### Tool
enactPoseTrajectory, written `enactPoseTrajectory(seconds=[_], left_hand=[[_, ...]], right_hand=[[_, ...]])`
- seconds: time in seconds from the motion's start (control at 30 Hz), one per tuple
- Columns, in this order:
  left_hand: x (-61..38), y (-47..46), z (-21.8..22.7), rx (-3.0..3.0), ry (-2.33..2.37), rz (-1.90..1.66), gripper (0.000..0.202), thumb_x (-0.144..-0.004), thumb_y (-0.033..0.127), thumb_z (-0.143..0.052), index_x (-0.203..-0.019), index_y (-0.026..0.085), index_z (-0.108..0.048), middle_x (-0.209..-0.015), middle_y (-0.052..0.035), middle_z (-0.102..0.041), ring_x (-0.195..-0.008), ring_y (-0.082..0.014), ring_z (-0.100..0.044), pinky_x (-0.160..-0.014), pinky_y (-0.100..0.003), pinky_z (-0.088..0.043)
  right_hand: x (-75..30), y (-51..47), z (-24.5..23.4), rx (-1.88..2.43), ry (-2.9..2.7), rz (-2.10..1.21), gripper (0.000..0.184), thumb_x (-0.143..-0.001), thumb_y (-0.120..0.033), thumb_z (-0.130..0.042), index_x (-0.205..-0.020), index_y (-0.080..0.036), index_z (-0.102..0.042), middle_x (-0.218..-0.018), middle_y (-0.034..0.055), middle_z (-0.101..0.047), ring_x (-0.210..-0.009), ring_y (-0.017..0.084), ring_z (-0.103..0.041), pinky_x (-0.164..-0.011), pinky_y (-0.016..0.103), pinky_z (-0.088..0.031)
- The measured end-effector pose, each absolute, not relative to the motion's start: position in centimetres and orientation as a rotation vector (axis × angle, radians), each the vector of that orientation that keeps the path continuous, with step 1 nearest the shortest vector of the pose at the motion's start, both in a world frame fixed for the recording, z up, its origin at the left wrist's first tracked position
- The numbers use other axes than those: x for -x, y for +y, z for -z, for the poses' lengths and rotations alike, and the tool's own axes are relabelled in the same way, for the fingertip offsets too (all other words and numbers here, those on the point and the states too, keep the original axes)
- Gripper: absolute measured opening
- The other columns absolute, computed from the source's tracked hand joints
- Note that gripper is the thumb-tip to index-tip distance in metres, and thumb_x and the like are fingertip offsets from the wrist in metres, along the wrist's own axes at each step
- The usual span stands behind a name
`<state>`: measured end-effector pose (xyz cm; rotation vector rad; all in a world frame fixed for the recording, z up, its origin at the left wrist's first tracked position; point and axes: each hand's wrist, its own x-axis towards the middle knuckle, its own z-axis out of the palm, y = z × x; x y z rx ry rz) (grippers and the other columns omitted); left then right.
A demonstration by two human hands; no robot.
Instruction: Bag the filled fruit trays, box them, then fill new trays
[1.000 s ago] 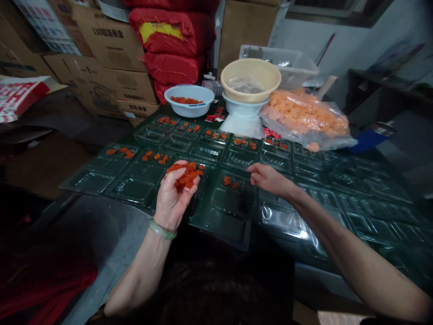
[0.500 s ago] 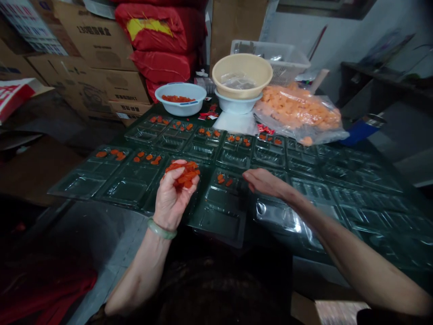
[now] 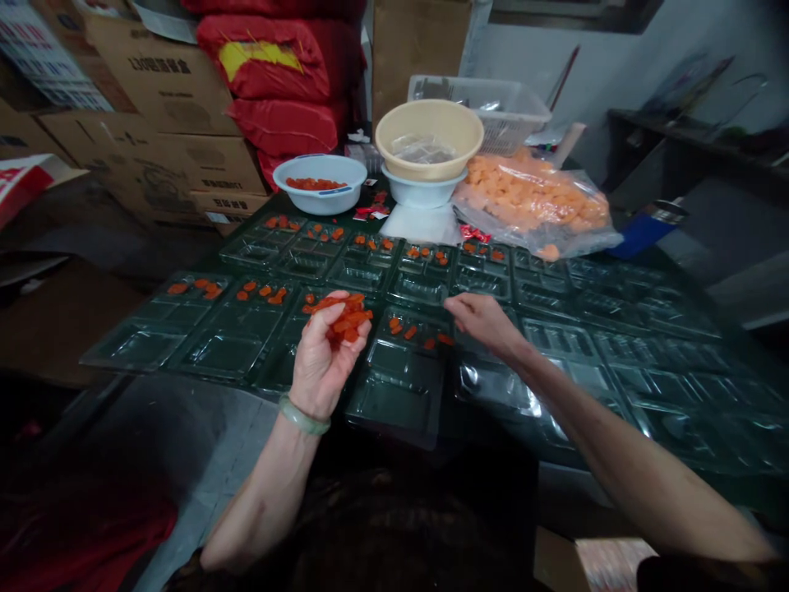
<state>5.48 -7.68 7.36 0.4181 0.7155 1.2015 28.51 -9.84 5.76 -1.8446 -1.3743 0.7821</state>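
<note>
My left hand point(image 3: 320, 353), with a pale green bangle at the wrist, is cupped round a heap of orange-red carrot slices point(image 3: 348, 316). It hovers over a clear plastic tray whose upper part it partly hides. To its right, another clear tray point(image 3: 394, 399) has several carrot slices point(image 3: 410, 332) in its top compartment. My right hand point(image 3: 484, 321) is just above and right of these slices, its fingers curled together; whatever may be between them is hidden. One slice point(image 3: 445, 339) lies at the tray's right edge, below the fingertips.
Clear trays point(image 3: 215, 337) cover the dark green table in rows, several with slices at the top. Behind stand a pale blue basin point(image 3: 296, 197) of slices, a cream basin point(image 3: 456, 156), and a bag of orange pieces point(image 3: 523, 197). Cardboard boxes point(image 3: 203, 160) are stacked at the left.
More slices now lie in the tray under my right hand, on its right side. My left hand has shifted slightly right, still holding its heap. The view has turned a little.
</note>
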Motion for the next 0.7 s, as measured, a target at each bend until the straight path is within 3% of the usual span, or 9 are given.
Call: enactPoseTrajectory(seconds=[0.13, 0.27, 0.37, 0.47, 0.57, 0.7], left_hand=[[-6.4, -8.2, -7.5, -0.389, 0.724, -1.139, 0.018, -0.068, 0.018, -0.062, -0.087, 0.018, -0.06, -0.08, -0.0027, -0.064, -0.058, -0.0104, -0.06, -0.042, -0.015, -0.047], [-7.1, -8.4, -7.4, -0.398, 0.704, -1.123, 0.019, -0.068, 0.018, -0.062, -0.087, 0.019, -0.06, -0.077, -0.0023, -0.064, -0.056, -0.0106, -0.06, -0.04, -0.015, -0.045], [-7.6, -8.4, -7.3, -0.393, 0.711, -1.128, 0.018, -0.069, 0.017, -0.062, -0.086, 0.018, -0.061, -0.078, -0.0023, -0.064, -0.058, -0.0106, -0.061, -0.042, -0.015, -0.047], [-7.8, -8.4, -7.3, -0.38, 0.73, -1.13, 0.017, -0.068, 0.016, -0.062, -0.085, 0.017, -0.061, -0.078, -0.0022, -0.064, -0.061, -0.0109, -0.061, -0.044, -0.015, -0.049], [-7.7, -8.3, -7.4, -0.387, 0.736, -1.134, 0.017, -0.068, 0.016, -0.063, -0.085, 0.018, -0.062, -0.077, -0.0019, -0.063, -0.061, -0.0107, -0.061, -0.045, -0.016, -0.05], [-7.3, -8.2, -7.5, -0.386, 0.731, -1.153, 0.017, -0.068, 0.016, -0.063, -0.085, 0.017, -0.061, -0.077, -0.0021, -0.063, -0.06, -0.0104, -0.061, -0.045, -0.016, -0.05]], right_hand=[[-30.1, -10.7, -6.8, 1.594, -0.827, -0.97, 0.035, -0.084, -0.05, -0.045, -0.076, -0.017, -0.052, -0.043, -0.0103, -0.026, -0.035, 0.005, -0.019, -0.036, 0.02, -0.015], [-30.9, -11.7, -7.5, 1.519, -0.755, -0.746, 0.03, -0.082, -0.048, -0.049, -0.071, -0.02, -0.046, -0.044, -0.0105, -0.022, -0.037, 0.006, -0.022, -0.038, 0.02, -0.02], [-29.5, -12.2, -7.0, 1.795, -1.187, -0.655, 0.021, -0.079, -0.038, -0.055, -0.069, -0.019, -0.052, -0.048, -0.0053, -0.039, -0.045, 0.008, -0.04, -0.045, 0.021, -0.03], [-27.6, -12.1, -6.2, 2.233, -1.77, -0.441, 0.012, -0.077, -0.031, -0.059, -0.078, -0.019, -0.062, -0.071, 0.0033, -0.063, -0.07, 0.017, -0.058, -0.057, 0.025, -0.036], [-26.8, -11.7, -5.8, 2.422, -2.037, -0.256, 0.017, -0.081, -0.029, -0.052, -0.089, -0.02, -0.064, -0.089, 0.0077, -0.068, -0.084, 0.024, -0.062, -0.061, 0.028, -0.038], [-26.7, -11.2, -5.9, 2.342, -2.127, -0.257, 0.018, -0.084, -0.028, -0.046, -0.086, -0.021, -0.063, -0.086, 0.0058, -0.069, -0.083, 0.023, -0.063, -0.06, 0.028, -0.037]])
